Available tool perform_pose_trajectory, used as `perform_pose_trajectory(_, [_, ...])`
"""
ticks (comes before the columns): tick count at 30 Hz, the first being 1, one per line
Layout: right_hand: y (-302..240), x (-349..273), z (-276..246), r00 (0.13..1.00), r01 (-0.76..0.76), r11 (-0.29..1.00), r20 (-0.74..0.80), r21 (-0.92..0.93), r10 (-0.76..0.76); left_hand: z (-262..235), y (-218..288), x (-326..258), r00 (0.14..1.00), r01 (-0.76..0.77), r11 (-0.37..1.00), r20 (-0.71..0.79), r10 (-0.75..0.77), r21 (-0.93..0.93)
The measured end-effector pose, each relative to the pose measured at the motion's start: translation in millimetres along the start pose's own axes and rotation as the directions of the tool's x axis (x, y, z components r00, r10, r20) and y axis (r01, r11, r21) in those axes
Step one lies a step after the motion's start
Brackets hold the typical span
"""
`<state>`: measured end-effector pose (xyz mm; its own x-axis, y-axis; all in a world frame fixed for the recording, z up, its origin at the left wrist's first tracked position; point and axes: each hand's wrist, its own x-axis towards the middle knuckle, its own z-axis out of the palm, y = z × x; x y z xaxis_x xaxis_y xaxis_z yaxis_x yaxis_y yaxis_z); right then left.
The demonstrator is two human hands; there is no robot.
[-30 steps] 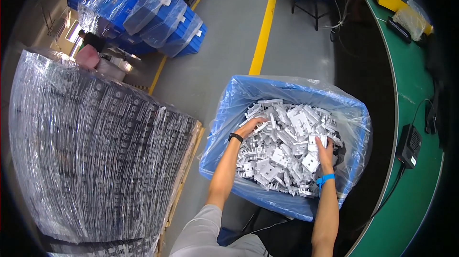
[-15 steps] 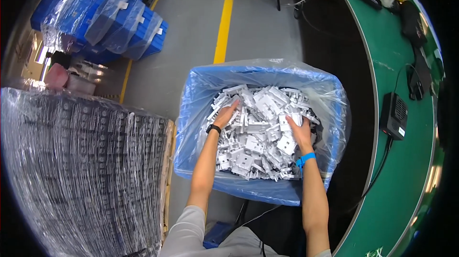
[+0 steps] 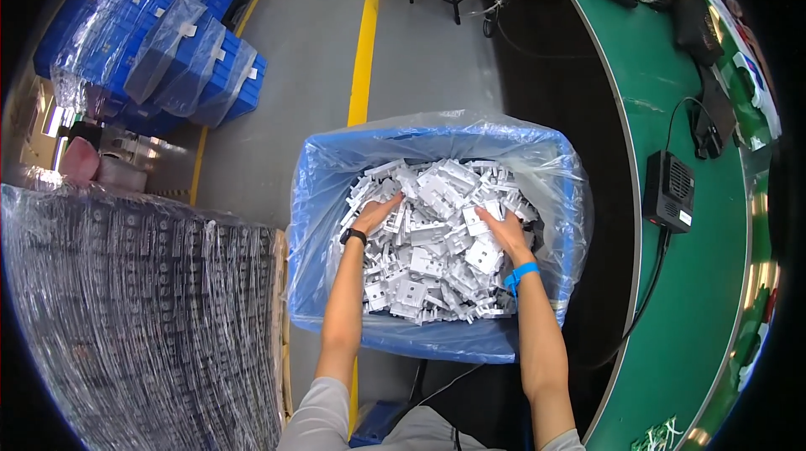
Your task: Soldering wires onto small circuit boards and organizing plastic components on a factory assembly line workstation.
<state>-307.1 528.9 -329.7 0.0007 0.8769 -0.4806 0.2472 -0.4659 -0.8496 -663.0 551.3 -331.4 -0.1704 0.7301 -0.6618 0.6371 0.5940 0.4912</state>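
A blue plastic bin [image 3: 437, 349] lined with a clear plastic bag stands in front of me, holding a heap of white moulded plastic parts [image 3: 426, 262]. Both my hands reach down into this bin. My left hand [image 3: 378, 213], with a black watch on its wrist, lies on the heap's left side, fingers stretched out and touching the parts. On the right, my right hand [image 3: 505, 233], below which sits a blue wristband [image 3: 522, 276], rests with thumb and fingers apart. Its thumb touches a flat white part; some fingertips are hidden among the pieces.
Film-wrapped stacks of dark trays [image 3: 143, 308] stand on a pallet at left. Blue bins [image 3: 201, 73] under plastic are piled behind them. Along the right runs a green worktable [image 3: 604, 23] with a black vented box [image 3: 669, 191] and cable. A yellow line [image 3: 366, 40] crosses the grey floor.
The whole view has shifted, so the bin and bench appear farther left. My right hand has moved slightly inward over the parts; my left hand stays near the same pieces.
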Motion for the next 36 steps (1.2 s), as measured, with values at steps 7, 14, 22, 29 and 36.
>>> perform_pose_trajectory(7, [3, 4, 5, 0.999, -0.041, 0.999, 0.02, 0.002, 0.041, 0, -27, 12, 0.99, -0.032, 0.998, 0.137, 0.039, -0.052])
perform_pose_trajectory(14, [-4, 2, -4, 0.997, -0.03, 0.999, 0.066, 0.016, 0.028, -15, 5, -11, 0.956, -0.047, 0.989, 0.282, 0.085, -0.14])
perform_pose_trajectory(22, [-3, -8, 7, 1.0, -0.024, 0.988, 0.004, 0.155, 0.023, -23, -14, -5, 0.969, 0.009, 0.985, 0.246, 0.034, -0.174])
perform_pose_trajectory(29, [16, 2, 8, 0.999, 0.035, 0.981, -0.004, 0.193, -0.035, -22, -20, -2, 0.952, 0.184, 0.957, 0.281, -0.117, -0.226])
perform_pose_trajectory(36, [20, 0, 8, 0.997, 0.075, 0.972, -0.008, 0.223, -0.075, -3, -1, -9, 0.936, 0.14, 0.969, 0.347, -0.061, -0.206])
